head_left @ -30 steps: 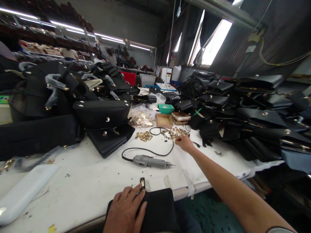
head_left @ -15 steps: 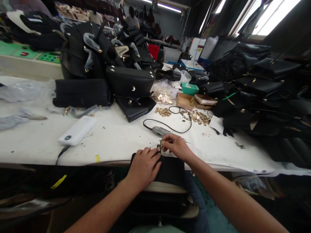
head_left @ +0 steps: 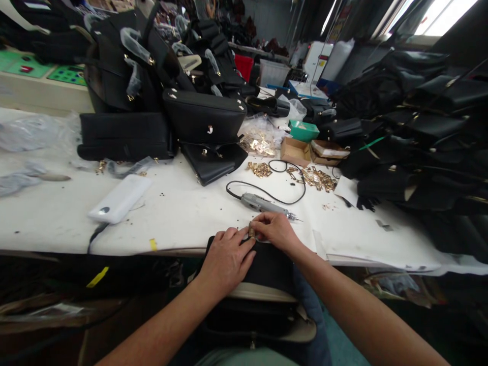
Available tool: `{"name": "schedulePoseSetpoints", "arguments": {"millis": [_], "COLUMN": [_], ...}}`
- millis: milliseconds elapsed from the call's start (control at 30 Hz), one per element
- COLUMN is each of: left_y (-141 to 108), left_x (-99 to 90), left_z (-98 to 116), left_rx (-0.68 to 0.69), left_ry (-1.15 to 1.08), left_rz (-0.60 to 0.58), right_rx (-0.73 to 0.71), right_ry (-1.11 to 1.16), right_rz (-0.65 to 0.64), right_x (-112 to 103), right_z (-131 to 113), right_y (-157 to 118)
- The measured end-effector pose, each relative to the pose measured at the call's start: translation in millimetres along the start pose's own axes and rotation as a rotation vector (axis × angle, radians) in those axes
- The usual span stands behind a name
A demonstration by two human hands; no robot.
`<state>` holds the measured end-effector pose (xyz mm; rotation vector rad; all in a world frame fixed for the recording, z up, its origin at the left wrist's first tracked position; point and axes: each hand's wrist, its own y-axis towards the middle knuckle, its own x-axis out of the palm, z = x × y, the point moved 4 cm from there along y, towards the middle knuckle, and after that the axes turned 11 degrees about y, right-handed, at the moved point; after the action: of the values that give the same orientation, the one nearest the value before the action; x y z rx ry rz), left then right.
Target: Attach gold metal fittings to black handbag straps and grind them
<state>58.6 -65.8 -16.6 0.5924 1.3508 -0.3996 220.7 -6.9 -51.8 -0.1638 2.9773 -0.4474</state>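
- At the lower centre of the frame, the left hand (head_left: 227, 255) is lying half spread on a black bag (head_left: 272, 267), just beside a small gold metal piece (head_left: 251, 230).
- The right hand (head_left: 275, 230) is being nearly closed and is pinching this piece at the bag's top edge.
- The bag is looking smooth, and a pale band (head_left: 267, 292) is curving below.
- Just above the hands, a grey power tool (head_left: 263, 204) is lying on the white table (head_left: 190, 218).
- At upper right, I am seeing a bright window (head_left: 444, 21) shining.
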Motion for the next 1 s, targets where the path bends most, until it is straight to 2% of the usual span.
{"name": "schedulePoseSetpoints", "arguments": {"millis": [167,467,833,1000], "left_y": [1.7,2.5,3.0,5.2], "left_x": [1.7,0.7,4.4,4.0], "left_z": [-0.6,-1.0,-1.9,-1.6], "left_rx": [-0.003,-0.004,-0.005,-0.021], "left_ry": [0.005,0.017,0.027,0.042], "left_rz": [-0.007,0.003,-0.032,-0.054], "right_rx": [0.017,-0.043,-0.061,-0.002], "right_ry": [-0.038,-0.293,-0.295,-0.245], "right_rz": [0.024,0.039,0.049,0.002], "right_x": [0.8,1.3,2.6,1.3], "right_z": [-1.6,-10.5,-8.2,-10.4], "right_y": [-1.9,-0.4,0.2,0.3]}}
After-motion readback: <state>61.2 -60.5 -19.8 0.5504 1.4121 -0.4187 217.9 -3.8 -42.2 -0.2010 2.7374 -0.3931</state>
